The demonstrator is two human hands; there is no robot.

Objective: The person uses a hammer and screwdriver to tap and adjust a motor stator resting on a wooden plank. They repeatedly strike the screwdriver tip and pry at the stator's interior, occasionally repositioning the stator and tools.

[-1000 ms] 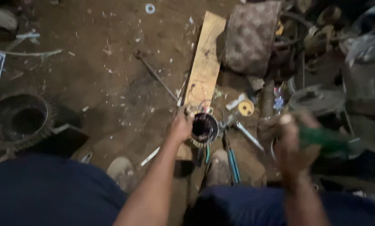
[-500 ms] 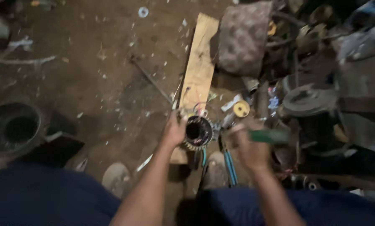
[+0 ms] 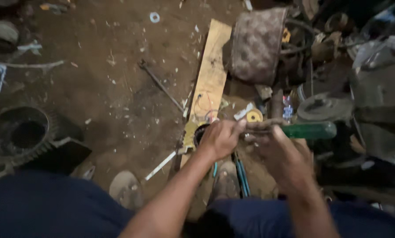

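Note:
My left hand (image 3: 221, 139) rests over a small round motor stator (image 3: 200, 131) that sits at the near end of a wooden plank (image 3: 210, 75), and mostly covers it. My right hand (image 3: 279, 150) grips a tool with a green handle (image 3: 310, 130), held level, its tip meeting the fingers of my left hand. Whether the left hand grips the stator or the tool tip is hidden. Thin coloured wires (image 3: 204, 105) lie on the plank just beyond the stator.
A ribbed motor housing (image 3: 19, 134) lies on the dirt at the left. A long metal rod (image 3: 160, 83) lies left of the plank. A quilted cushion (image 3: 257, 44), a yellow tape roll (image 3: 254, 116) and machine parts (image 3: 323, 108) crowd the right. Blue-handled pliers (image 3: 241, 176) lie by my foot.
My right hand has swung the green-handled tool in from the right until it meets my left hand at the stator. My left hand has stayed on the stator.

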